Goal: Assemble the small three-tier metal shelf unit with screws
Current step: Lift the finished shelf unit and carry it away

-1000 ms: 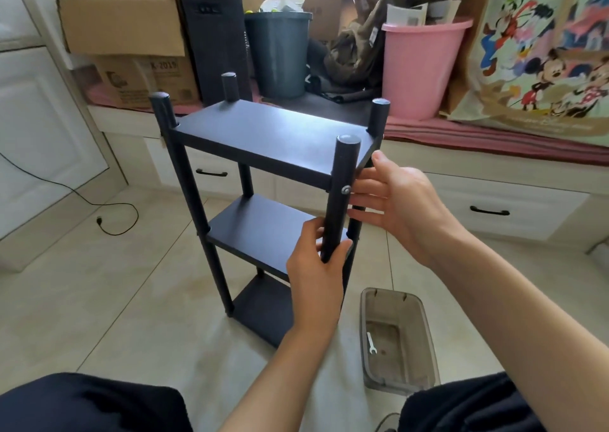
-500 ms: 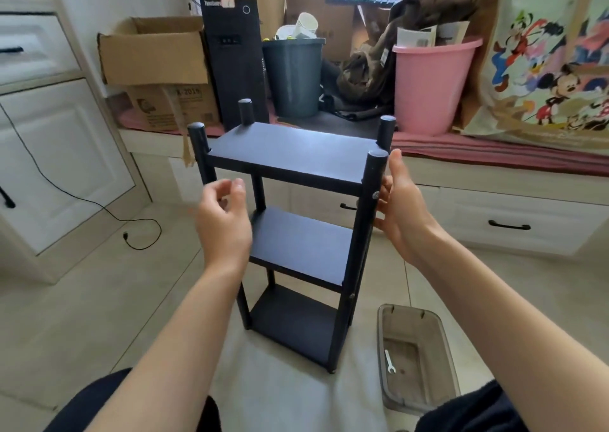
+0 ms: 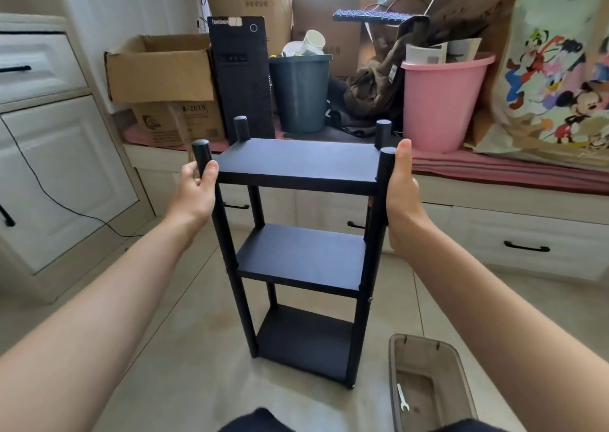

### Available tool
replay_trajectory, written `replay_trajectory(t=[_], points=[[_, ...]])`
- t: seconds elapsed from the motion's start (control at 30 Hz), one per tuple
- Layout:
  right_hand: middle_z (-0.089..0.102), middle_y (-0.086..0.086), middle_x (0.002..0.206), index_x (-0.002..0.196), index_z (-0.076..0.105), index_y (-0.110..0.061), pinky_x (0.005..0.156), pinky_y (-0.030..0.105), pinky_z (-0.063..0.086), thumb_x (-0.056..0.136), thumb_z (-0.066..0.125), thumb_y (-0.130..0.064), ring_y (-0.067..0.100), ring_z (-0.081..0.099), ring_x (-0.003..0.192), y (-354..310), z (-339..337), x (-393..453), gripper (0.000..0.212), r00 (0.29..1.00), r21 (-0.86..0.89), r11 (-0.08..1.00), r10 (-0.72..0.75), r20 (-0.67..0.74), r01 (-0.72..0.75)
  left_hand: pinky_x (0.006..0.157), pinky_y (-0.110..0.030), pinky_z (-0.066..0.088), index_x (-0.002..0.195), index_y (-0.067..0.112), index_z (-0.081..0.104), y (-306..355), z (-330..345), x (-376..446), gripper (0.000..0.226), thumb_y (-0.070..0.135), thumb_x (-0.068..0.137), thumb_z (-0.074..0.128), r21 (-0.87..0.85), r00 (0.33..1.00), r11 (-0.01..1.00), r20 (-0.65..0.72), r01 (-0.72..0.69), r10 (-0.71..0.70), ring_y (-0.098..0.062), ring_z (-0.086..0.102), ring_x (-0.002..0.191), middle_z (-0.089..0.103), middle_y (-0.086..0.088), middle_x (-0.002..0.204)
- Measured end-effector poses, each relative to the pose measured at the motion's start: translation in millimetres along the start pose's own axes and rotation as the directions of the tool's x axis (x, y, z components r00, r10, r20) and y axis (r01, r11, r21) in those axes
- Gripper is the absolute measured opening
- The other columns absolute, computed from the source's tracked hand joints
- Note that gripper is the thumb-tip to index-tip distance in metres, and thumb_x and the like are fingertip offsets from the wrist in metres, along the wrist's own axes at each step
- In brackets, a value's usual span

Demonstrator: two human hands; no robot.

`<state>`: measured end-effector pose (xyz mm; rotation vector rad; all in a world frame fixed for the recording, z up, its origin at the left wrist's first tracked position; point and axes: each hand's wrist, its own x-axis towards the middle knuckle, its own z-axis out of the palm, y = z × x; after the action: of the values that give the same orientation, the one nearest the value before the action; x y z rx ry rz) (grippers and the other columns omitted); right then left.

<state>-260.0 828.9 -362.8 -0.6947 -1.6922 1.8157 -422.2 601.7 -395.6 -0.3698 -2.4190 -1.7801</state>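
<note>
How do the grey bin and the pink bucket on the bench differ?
The grey bin is dark, narrower and holds paper cups; the pink bucket is bright, wider and holds papers or booklets. The grey bin stands beside the black computer tower, the pink bucket beside the cartoon-print bag. Both stand upright behind the shelf.

A second ago the left hand (image 3: 197, 190) gripped the near right post low down — now it is wrapped around the top of the near left post, at nine o'clock of the shelf unit (image 3: 301, 233). The right hand (image 3: 401, 187) has flattened against the near right post. The shelf unit now faces squarely, turned from its earlier angle.
</note>
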Motion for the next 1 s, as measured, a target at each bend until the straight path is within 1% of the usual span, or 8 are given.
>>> replay_trajectory(t=[0.1,0.23,0.33,0.53,0.7,0.77,0.87,1.0], points=[[0.075,0.001,0.102,0.097,0.073,-0.022,0.089,0.036,0.053,0.09,0.026,-0.077,0.027,0.069,0.092,-2,-3,34,0.073,1.0,-0.005,1.0,-0.005,-0.018,0.005,0.092,-0.037,0.035,0.133,0.018,0.044,0,16,20,0.045,0.053,0.105,0.036,0.002,0.999,0.999,0.027,-0.047,0.047,-0.023,0.052,0.111,0.055,0.0,0.115],[0.063,-0.008,0.07,0.082,0.063,-0.025,0.072,0.035,0.045,0.086,0.029,-0.077,0.016,0.056,0.068,7,-3,94,0.063,0.996,0.055,0.998,0.03,-0.085,-0.025,0.083,-0.036,0.049,0.104,0.035,0.053,-3,46,50,0.018,0.051,0.103,0.043,-0.112,0.992,0.986,-0.008,-0.123,0.122,-0.026,0.067,0.104,0.061,0.006,0.1],[0.058,-0.011,0.067,0.08,0.056,-0.027,0.071,0.033,0.042,0.084,0.03,-0.075,0.015,0.052,0.065,9,4,141,0.055,0.995,0.047,0.999,0.029,-0.1,-0.024,0.08,-0.039,0.057,0.094,0.048,0.052,-8,64,68,0.014,0.058,0.096,0.043,-0.121,0.97,0.969,-0.142,-0.215,0.197,-0.025,0.07,0.092,0.065,0.011,0.094],[0.052,-0.015,0.046,0.037,0.058,-0.034,0.067,0.033,0.038,0.076,0.028,-0.072,0.016,0.049,0.058,10,21,207,0.062,1.0,-0.022,1.0,0.021,0.01,-0.021,0.055,-0.018,0.052,0.094,0.062,0.057,-15,75,107,0.013,0.057,0.092,0.045,-0.151,0.961,0.961,-0.188,-0.231,0.201,-0.011,0.065,0.058,0.067,0.017,0.083],[0.047,-0.014,0.05,0.058,0.05,-0.032,0.063,0.033,0.034,0.072,0.028,-0.072,0.015,0.043,0.056,6,32,216,0.048,0.995,-0.016,0.995,0.097,-0.026,-0.097,0.057,-0.018,0.05,0.111,0.049,0.055,-9,67,118,0.014,0.053,0.102,0.045,-0.143,0.987,0.977,-0.049,-0.158,0.152,-0.01,0.056,0.06,0.059,0.006,0.075],[0.048,-0.016,0.05,0.052,0.053,-0.035,0.062,0.032,0.034,0.076,0.028,-0.07,0.013,0.045,0.054,-2,36,213,0.05,0.992,-0.036,0.991,0.126,-0.027,-0.127,0.06,-0.022,0.052,0.111,0.05,0.055,-2,63,121,0.014,0.049,0.102,0.045,-0.14,0.996,0.987,-0.036,-0.084,0.08,-0.008,0.055,0.064,0.058,0.009,0.078],[0.065,-0.016,0.061,0.055,0.066,-0.035,0.064,0.031,0.04,0.084,0.026,-0.069,0.004,0.06,0.054,-27,43,210,0.061,0.984,-0.045,0.984,0.174,0.026,-0.173,0.065,-0.032,0.051,0.115,0.043,0.055,17,53,127,0.016,0.045,0.102,0.046,-0.155,0.998,0.987,-0.047,0.032,-0.04,-0.008,0.054,0.064,0.058,0.009,0.083],[0.066,-0.013,0.067,0.06,0.068,-0.031,0.067,0.031,0.042,0.074,0.03,-0.079,0.002,0.061,0.058,-79,48,200,0.062,0.963,-0.07,0.962,0.267,0.041,-0.263,0.06,-0.022,0.051,0.109,0.047,0.06,66,30,131,0.014,0.045,0.102,0.048,-0.136,0.994,0.987,-0.045,0.091,-0.098,-0.008,0.053,0.061,0.059,0.014,0.075]])
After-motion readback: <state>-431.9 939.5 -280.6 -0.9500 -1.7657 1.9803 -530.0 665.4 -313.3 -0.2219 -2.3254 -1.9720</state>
